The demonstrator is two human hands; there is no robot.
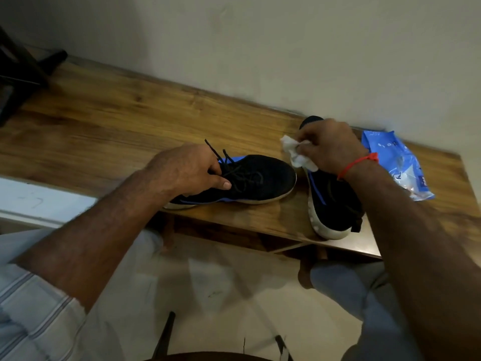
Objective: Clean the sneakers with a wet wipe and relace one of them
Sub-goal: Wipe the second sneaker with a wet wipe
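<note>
Two black sneakers with blue stripes and white soles lie on a wooden table (104, 118). The left sneaker (260, 181) lies with its toe pointing right; my left hand (187, 170) grips it around the laced opening, thumb on the upper. The right sneaker (335, 201) lies with its heel toward the table's front edge, partly hidden by my right arm. My right hand (330, 147) pinches a crumpled white wet wipe (296, 152) above that sneaker's toe end.
A blue pack of wet wipes (395, 160) lies at the table's right end by the wall. A dark chair (18, 74) stands at the far left. My knees and the pale floor show below the table's front edge.
</note>
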